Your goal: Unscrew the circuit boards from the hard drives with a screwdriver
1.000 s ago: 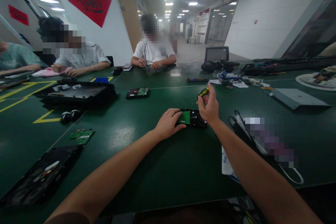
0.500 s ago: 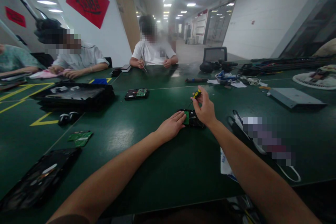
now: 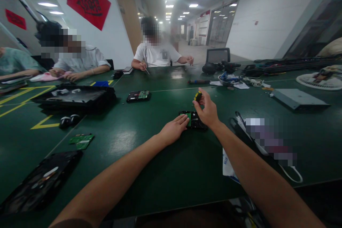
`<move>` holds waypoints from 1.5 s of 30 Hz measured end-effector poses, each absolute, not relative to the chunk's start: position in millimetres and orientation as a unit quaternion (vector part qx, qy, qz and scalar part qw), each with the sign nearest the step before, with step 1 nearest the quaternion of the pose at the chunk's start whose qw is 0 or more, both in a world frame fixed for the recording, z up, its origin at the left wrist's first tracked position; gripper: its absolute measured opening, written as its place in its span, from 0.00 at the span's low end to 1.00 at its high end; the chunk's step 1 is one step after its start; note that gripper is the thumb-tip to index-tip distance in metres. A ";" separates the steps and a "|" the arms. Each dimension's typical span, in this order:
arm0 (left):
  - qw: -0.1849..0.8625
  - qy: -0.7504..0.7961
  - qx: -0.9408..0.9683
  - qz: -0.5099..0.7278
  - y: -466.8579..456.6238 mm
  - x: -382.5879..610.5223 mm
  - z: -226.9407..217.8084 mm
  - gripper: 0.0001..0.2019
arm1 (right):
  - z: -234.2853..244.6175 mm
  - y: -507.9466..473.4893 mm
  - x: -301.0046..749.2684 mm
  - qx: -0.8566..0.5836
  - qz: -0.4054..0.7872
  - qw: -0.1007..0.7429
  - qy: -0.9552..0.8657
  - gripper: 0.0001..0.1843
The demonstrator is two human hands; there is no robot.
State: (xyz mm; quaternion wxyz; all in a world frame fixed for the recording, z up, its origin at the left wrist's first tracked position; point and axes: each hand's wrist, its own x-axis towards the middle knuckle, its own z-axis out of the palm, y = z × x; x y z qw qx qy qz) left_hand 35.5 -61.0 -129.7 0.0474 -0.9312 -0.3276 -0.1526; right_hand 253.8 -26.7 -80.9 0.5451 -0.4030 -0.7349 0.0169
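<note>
A small black hard drive [image 3: 194, 120] with a green circuit board lies on the green table [image 3: 160, 164] in front of me. My left hand [image 3: 173, 129] rests flat beside it, fingertips touching its left edge. My right hand [image 3: 207, 111] is closed on a yellow-and-black screwdriver [image 3: 197, 96], held upright with its tip down over the drive.
A second drive [image 3: 139, 96] lies further back, a black tray [image 3: 76, 96] at left, loose green boards [image 3: 81, 140] and another black tray [image 3: 40, 181] near left. A bag with white cord [image 3: 262, 142] sits right. Three people work across the table.
My right hand has turned the screwdriver from tilted to upright over the drive. My left hand slid off the drive's top to its left edge. The person opposite reached an arm out.
</note>
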 end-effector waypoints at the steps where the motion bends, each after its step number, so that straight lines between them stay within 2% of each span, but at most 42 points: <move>1: 0.047 -0.328 -0.931 -0.153 -60.6 35.6 -130.2 0.24 | -81.3 -26.6 253.6 -0.404 0.016 0.546 -0.734 0.34; 45: 0.034 -0.338 -0.927 -0.157 -61.6 38.4 -126.8 0.23 | -84.3 -24.8 252.6 -0.397 0.029 0.552 -0.733 0.36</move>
